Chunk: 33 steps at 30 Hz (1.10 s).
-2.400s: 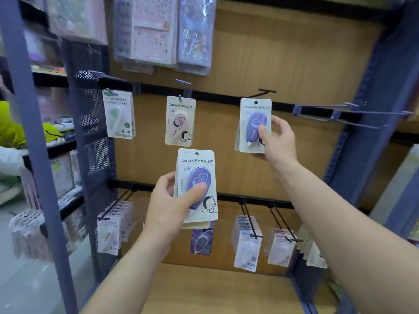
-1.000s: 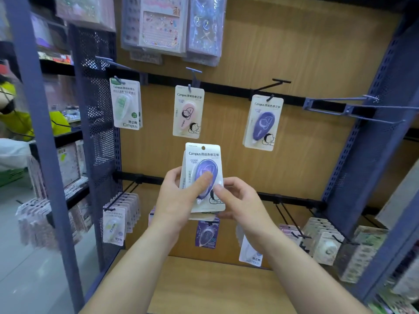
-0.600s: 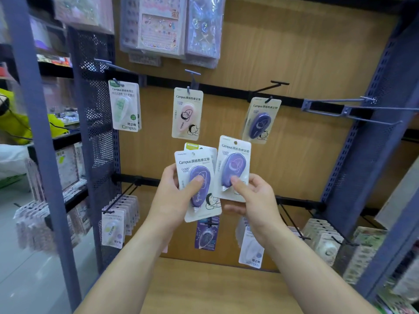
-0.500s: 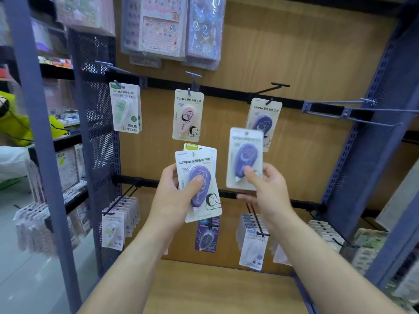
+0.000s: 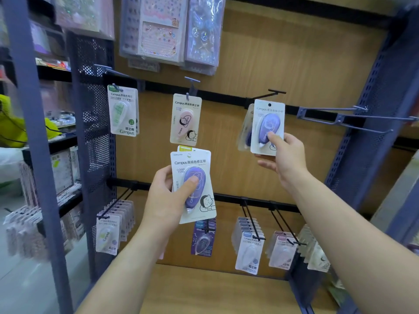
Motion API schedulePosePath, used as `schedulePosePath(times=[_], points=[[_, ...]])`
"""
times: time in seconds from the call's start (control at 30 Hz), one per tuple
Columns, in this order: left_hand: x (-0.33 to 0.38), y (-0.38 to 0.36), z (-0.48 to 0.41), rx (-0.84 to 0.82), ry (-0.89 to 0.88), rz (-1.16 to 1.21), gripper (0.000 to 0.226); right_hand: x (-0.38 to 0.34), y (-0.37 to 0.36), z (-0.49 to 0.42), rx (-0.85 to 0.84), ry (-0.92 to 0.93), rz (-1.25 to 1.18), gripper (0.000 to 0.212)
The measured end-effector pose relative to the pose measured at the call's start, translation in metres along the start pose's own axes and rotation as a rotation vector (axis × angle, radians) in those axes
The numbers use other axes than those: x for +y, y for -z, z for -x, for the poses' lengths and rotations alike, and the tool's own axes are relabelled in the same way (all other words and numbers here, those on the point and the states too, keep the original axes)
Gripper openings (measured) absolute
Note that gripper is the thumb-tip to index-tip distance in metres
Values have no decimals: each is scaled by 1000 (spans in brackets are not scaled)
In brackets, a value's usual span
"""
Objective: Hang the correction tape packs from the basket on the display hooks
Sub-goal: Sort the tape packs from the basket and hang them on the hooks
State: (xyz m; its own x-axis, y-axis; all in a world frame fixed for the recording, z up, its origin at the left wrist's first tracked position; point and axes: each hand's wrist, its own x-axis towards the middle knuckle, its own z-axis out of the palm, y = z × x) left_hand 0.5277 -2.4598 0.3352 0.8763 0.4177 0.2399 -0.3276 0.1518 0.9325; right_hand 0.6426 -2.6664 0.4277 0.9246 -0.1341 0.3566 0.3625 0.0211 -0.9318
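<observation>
A person's right hand (image 5: 285, 155) pinches a purple correction tape pack on a white card (image 5: 268, 125) by its lower edge, thumb on the clear blister. It holds the pack upright against the wooden back panel (image 5: 313, 64), with the punched hole just under the cross-tipped end of a black wire display hook (image 5: 269, 95). A second purple pack (image 5: 244, 130) hangs close behind it, partly covered. Lower and to the left, the left hand (image 5: 167, 200) grips a small stack of carded packs (image 5: 195, 184), thumb pressed on the purple dispenser in front. A yellow-green card edge peeks above the stack.

On the same black rail, a pink correction tape pack (image 5: 186, 120) hangs from the middle hook and a green-and-white pack (image 5: 123, 111) from the left one. Blue-grey double-wire hooks (image 5: 353, 116) jut out at right. Plastic-wrapped sticker sheets (image 5: 158, 30) hang above, and rows of pale carded packs (image 5: 249, 250) fill the hooks below. A perforated blue metal side panel (image 5: 93, 109) frames the bay.
</observation>
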Motion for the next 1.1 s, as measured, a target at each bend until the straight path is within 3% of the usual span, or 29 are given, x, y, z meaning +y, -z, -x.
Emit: schedulePosePath(times=[0.27,0.4,0.47,0.53,0.6,0.67,0.73,0.83,0.93,1.1], points=[[-3,1,1,-13,9,10,42,4,-7,-12,-9,-67,72,27],[-3,0,2,-4,-1,1,45,22,-4,-12,100,-68,562,58],[-3,1,4,-8,-9,-3,48,36,-1,5,132,25,673,54],[-2,1,5,-19,-21,-9,51,46,-1,29,-16,79,543,26],[-3,1,5,-28,-30,-15,53,50,-8,58,-260,2,358,9],[-5,-1,5,-27,-35,-17,56,49,-18,82,-465,-51,253,11],[-7,-3,5,-23,-35,-12,60,50,-27,96,-540,-65,192,19],[-8,-5,5,-16,-43,0,62,52,-33,101,-488,-87,123,25],[-7,-4,4,0,-62,-27,47,49,-29,96,-442,-118,29,21],[-1,4,0,14,-40,-56,33,32,-6,58,-188,-57,-37,22]])
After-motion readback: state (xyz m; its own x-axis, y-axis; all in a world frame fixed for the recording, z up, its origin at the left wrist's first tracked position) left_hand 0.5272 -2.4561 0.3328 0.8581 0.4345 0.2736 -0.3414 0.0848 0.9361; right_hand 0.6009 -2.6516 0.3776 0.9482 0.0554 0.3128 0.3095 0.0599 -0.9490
